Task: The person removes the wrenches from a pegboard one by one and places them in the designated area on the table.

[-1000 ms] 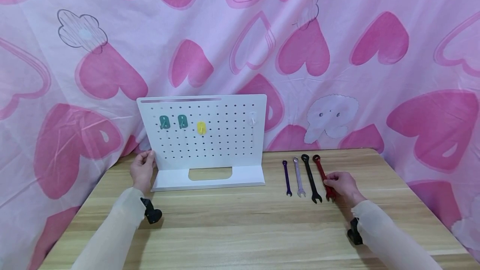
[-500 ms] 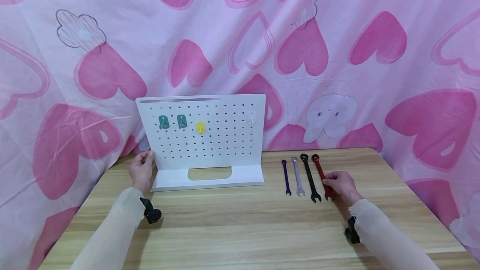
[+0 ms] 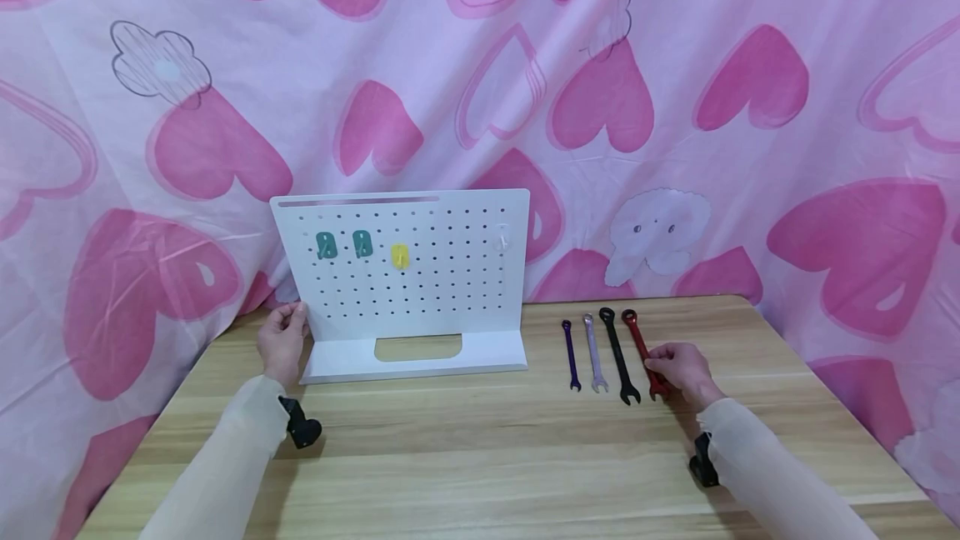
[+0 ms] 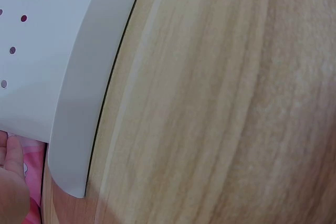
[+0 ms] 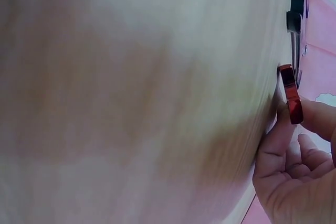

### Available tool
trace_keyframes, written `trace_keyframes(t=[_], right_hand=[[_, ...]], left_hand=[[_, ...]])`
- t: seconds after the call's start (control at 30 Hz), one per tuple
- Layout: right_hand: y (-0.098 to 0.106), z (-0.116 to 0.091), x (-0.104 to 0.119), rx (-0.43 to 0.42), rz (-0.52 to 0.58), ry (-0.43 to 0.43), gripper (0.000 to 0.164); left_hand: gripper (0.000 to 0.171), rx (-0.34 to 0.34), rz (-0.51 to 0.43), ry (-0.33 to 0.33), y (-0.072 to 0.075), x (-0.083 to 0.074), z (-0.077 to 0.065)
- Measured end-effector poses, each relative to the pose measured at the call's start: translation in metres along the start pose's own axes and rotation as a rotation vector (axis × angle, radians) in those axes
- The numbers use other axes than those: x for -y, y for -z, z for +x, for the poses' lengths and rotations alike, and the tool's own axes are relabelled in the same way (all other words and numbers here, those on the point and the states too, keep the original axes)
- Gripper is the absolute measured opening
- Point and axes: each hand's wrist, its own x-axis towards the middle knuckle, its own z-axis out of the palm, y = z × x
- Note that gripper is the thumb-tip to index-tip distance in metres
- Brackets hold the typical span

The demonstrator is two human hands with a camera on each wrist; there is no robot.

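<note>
At the left side of a white pegboard, my left hand grips its edge between thumb and bent fingers. The left wrist view shows the thumb right at the lower corner of the board. My right hand pinches a red wrench by its handle; the wrench's open end shows beyond the thumb and finger. Left of it lie a black wrench, a silver wrench and a small purple wrench, side by side.
Two green hooks, a yellow hook and a clear hook are on the pegboard. The wooden table ends at a pink heart-patterned curtain behind.
The view has shifted very slightly. Both hands keep their hold on the pegboard and the red wrench, and nothing else has visibly moved.
</note>
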Motion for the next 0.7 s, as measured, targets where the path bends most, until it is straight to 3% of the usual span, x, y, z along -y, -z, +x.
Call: trace_keyframes(t=[0.4,0.7], right_hand=[[0.0001,0.0023,-0.0018,0.006,0.004,0.005,0.023],[-0.0004,0.0026,-0.0025,-0.012,-0.024,0.042,0.021]], left_hand=[[0.029,-0.025,-0.04,-0.024,-0.0013,0.0017,-0.0019],[0.03,-0.015,-0.003,-0.016,-0.0002,0.0021,0.0005]])
